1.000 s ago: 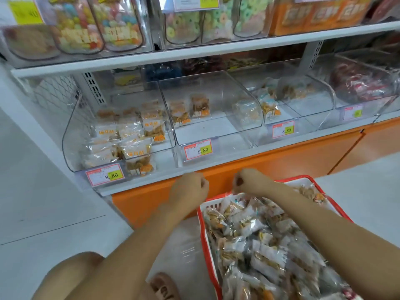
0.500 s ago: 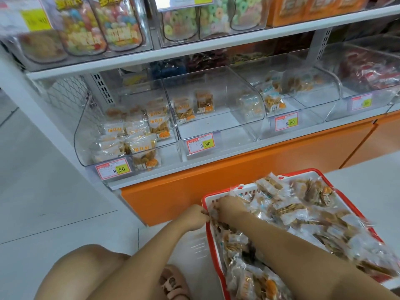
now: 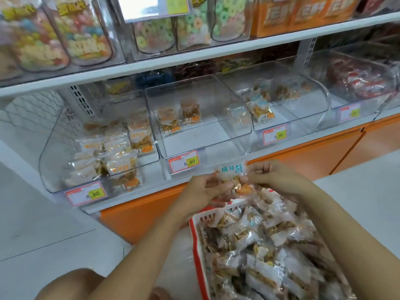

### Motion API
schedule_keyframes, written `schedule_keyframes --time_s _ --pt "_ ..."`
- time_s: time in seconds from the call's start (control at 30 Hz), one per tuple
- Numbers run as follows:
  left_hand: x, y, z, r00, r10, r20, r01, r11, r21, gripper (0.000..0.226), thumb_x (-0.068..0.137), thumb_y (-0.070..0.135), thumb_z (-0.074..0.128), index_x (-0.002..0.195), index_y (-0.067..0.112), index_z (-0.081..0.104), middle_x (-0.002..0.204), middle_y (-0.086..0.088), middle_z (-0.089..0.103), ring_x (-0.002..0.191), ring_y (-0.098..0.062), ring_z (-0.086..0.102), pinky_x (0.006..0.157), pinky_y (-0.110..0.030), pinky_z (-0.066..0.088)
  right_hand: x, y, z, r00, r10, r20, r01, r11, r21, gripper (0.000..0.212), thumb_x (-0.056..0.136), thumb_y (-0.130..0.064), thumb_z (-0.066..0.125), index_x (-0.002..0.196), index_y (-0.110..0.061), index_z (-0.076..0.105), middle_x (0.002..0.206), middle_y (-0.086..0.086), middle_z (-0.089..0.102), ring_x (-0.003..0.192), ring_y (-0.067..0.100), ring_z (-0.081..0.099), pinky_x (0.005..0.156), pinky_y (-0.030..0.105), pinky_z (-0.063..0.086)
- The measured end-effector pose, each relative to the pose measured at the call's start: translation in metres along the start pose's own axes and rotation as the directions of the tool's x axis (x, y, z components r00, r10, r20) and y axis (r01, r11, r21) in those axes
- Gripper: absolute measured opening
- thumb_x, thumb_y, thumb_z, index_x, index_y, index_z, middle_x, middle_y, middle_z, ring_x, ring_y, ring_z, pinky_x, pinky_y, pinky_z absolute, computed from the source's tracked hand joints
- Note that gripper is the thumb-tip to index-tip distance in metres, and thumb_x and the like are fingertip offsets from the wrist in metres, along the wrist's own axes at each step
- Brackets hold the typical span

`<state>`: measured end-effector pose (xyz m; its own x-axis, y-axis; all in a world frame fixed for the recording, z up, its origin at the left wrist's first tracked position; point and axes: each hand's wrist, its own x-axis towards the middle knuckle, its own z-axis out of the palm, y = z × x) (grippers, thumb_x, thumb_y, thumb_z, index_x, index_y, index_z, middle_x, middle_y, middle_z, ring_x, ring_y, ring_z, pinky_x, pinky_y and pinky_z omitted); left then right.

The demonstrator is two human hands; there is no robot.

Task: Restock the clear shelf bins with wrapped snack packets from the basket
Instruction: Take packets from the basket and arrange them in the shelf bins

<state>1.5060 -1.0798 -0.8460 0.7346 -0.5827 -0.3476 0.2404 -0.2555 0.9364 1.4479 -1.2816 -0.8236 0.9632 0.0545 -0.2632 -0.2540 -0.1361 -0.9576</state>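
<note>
- Up out of the basket (image 3: pixel 195 245) have come the left hand (image 3: pixel 203 191) and the right hand (image 3: pixel 277 178). Half a second ago they were down among its packets at the near-left corner, and now they share one blue-lettered packet (image 3: pixel 232 176) above its far edge.
- A white shelf (image 3: pixel 194 59) runs across beyond the hands, with an orange base (image 3: pixel 292 161) below the bin row at hand level.
- The pale floor (image 3: pixel 43 224) spreads to the left of the left hand.
- The red-rimmed basket sits under and nearer than both hands, heaped with wrapped packets (image 3: pixel 270 245).
- Beyond and left of the left hand, the left bin (image 3: pixel 54 148) holds a loose pile of packets.
- The middle bin (image 3: pixel 216 109) is straight beyond the hands, with two packets at its back.
- The right bin (image 3: pixel 303 111), beyond the right hand, holds a few packets.
- A farther bin (image 3: pixel 357 83), off to the right, has red wrappers.
- The left hand's fingers curl round the packet's left side.
- The right hand pinches its upper right edge between thumb and fingers.
- The packet is held between the two hands, touching both, with its blue lettering uppermost and orange print at its lower end.
- A price tag (image 3: pixel 184 162) marked 8.80 hangs just beyond the left hand.
</note>
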Motion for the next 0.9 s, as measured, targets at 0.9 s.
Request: schedule_keyframes --time_s 0.9 --pt "0.213 0.127 0.043 0.802 0.592 -0.080 -0.253 0.458 0.852 0.031 0.089 0.000 0.048 0.107 0.010 0.072 0.122 -0.010 0.063 0.140 -0.023 0.025 0.113 -0.021 0.006 0.225 -0.075 -0.223 0.713 -0.203 -0.671 -0.527 0.476 -0.704 0.030 0.098 -0.005 0.041 0.126 0.003 0.050 0.128 0.017 0.055 0.116 0.029 0.055 0.087 0.031 0.046"
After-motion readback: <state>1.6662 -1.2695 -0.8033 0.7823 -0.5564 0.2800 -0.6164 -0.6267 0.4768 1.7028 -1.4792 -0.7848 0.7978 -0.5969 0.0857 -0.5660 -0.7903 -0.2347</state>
